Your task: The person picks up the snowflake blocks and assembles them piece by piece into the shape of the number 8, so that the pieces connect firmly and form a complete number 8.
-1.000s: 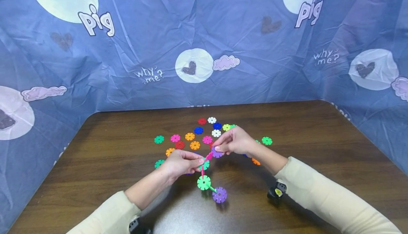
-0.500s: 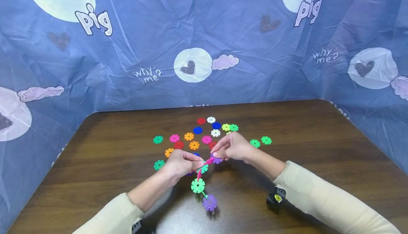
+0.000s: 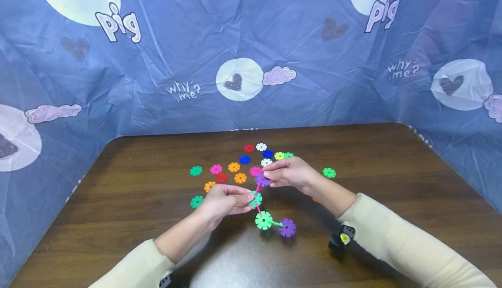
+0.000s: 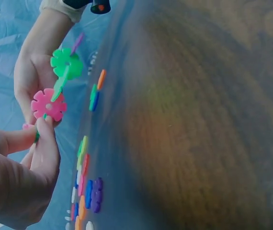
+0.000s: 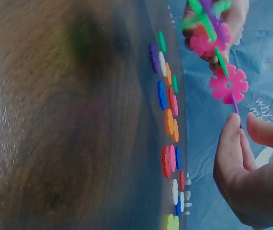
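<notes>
Flower-shaped plastic discs with notched edges are joined into a chain in mid-air. My left hand (image 3: 225, 201) pinches its teal disc (image 3: 256, 199) between thumb and fingers. At the upper end, the fingertips of my right hand (image 3: 292, 175) hold a purple disc (image 3: 260, 181), seen edge-on in the right wrist view. Between these two sits a pink disc (image 5: 229, 85). Below the teal disc hang another pink disc (image 4: 49, 105), a green disc (image 3: 263, 221), a second green disc (image 3: 276, 224) turned edge-on, and a purple disc (image 3: 287, 228) at the free end.
Loose discs lie scattered behind the hands, among them an orange disc (image 3: 240, 177), a red disc (image 3: 221, 177) and a teal disc (image 3: 196, 171). One green disc (image 3: 329, 172) lies at the right. A printed blue cloth (image 3: 306, 100) hangs around the brown table (image 3: 129, 179).
The chain's lower end swings left, then right and slightly up. My right hand dips, then rises with its purple disc. The left hand stays nearly in place.
</notes>
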Demonstrator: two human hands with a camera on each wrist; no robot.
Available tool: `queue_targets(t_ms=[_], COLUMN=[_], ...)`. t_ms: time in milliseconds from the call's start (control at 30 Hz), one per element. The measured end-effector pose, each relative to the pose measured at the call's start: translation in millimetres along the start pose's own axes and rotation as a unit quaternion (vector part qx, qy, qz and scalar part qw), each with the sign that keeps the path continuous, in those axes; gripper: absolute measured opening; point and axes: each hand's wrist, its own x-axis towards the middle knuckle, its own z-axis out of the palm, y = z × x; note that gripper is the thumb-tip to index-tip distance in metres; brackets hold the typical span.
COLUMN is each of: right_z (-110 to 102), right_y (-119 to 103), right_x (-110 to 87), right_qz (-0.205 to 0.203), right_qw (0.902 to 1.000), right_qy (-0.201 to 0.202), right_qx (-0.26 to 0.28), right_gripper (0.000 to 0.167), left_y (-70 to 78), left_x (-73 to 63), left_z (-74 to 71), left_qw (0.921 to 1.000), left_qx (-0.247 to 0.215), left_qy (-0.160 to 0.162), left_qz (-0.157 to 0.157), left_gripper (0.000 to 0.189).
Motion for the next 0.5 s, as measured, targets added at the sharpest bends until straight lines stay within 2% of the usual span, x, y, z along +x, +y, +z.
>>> queue_targets(t_ms=[133, 267, 333, 500], right_z=[-1.0, 0.6, 1.4, 4.1], right_y=[0.6, 2.9, 4.3, 6.3], right_x=[-0.7, -0.5, -0.2, 0.8], right_qz=[0.031, 0.048, 0.054, 0.077], right_qw=[0.9985, 0.9965, 0.9960, 0.9945], right_qy=[-0.032, -0.055, -0.062, -0.070], right_qx=[0.031, 0.040, 0.033, 0.002], right_gripper=[0.039, 0.039, 0.038, 0.034], left_y=[-4.0, -7.1, -7.6, -5.1], left_x=[-3.3, -7.0, -7.6, -4.5], left_z=[1.0, 2.0, 2.3, 2.3], left_qw=[0.9992, 0.9989, 0.9994, 0.9999], left_qx=[-0.036, -0.034, -0.021, -0.002], left_qy=[-0.016, -0.031, -0.026, 0.010], left_qz=[-0.002, 0.003, 0.002, -0.012], left_gripper=[0.028, 0.030, 0.030, 0.029])
